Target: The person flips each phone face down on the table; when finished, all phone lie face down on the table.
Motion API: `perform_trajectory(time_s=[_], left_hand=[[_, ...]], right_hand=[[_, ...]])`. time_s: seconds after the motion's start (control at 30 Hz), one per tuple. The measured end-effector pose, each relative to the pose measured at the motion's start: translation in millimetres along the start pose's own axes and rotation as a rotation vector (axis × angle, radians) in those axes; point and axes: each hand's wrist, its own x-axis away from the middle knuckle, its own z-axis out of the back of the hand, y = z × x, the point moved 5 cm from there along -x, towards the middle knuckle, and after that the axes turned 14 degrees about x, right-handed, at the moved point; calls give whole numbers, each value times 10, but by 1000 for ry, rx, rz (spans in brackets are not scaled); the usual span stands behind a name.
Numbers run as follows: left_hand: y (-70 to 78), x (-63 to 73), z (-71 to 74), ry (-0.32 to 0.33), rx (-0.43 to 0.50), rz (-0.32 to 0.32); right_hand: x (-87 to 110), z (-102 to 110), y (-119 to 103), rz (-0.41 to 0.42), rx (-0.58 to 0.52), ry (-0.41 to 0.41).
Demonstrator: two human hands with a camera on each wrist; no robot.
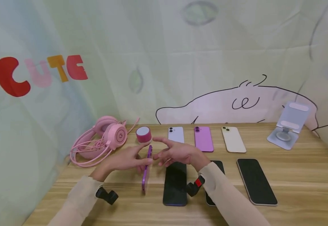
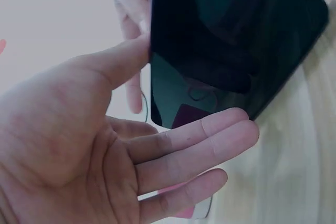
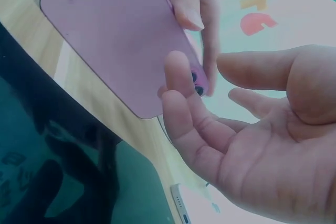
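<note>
Backdrop (image 1: 135, 37): lettered "CUTE" above and left of the headset. Headset (image 1: 113, 139): pink; we read a G-like mark on its ear cup. Right hand (image 1: 178, 152): well right of the headset, fingers loosely spread, partly bent; whether they touch the phone we cannot tell. Left hand (image 1: 125, 158): just right of the headset, pinching the purple phone (image 1: 146, 172), fingers mostly straight. Purple phone: right of the headset, long edge up.

Left of the magenta cylindrical speaker (image 1: 143, 135), a pink plastic headset (image 1: 120, 136) is placed; before the speaker, a purple rectangular phone (image 3: 115, 45) is held.
</note>
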Motion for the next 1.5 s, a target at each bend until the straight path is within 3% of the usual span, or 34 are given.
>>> perform_trajectory(time_s=[0.2,0.57,0.8,1.13,1.27,1.5], left_hand=[[61,47,74,0,-34,-58],[31,151,199,-68,0,-71],[32,147,186,-126,-42,-101],[-32,111,120,-231,-19,-135],[-89,93,104,-225,-55,-119],[-200,71,46,-219,-63,26]], right_hand=[[-40,-77,66,-27,3,-33],[-62,-227,74,-73,2,-97],[-54,-246,60,-78,20,-111],[-61,-276,69,-75,69,-134],[-79,-280,91,-80,74,-121],[-80,-282,94,-106,75,-87]])
